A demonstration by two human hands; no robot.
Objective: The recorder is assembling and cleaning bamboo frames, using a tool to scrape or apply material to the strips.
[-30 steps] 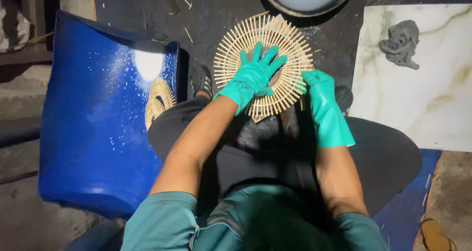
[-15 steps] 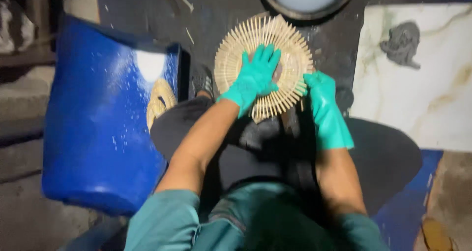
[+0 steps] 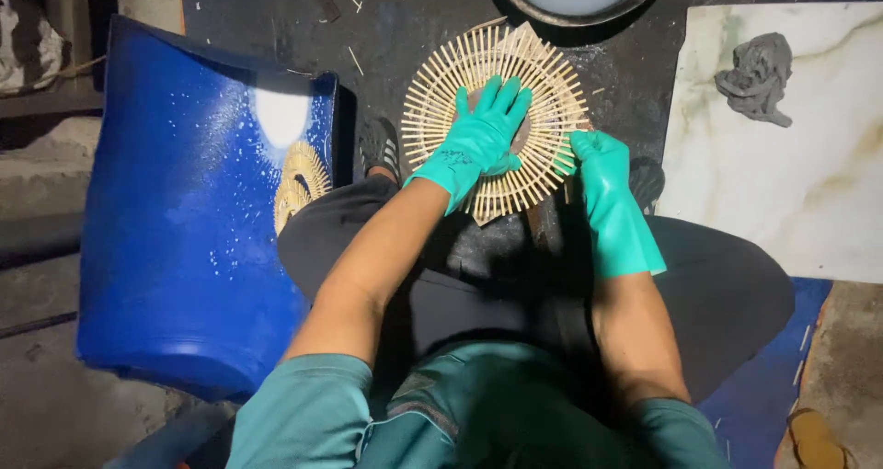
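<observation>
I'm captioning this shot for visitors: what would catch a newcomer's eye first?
The round mat of radiating bamboo sticks at top centre, with the left hand in a teal glove pressed flat on it and the right hand gripping its right edge. Next, the big blue curved sheet on the left, holding a second stick mat.
</observation>
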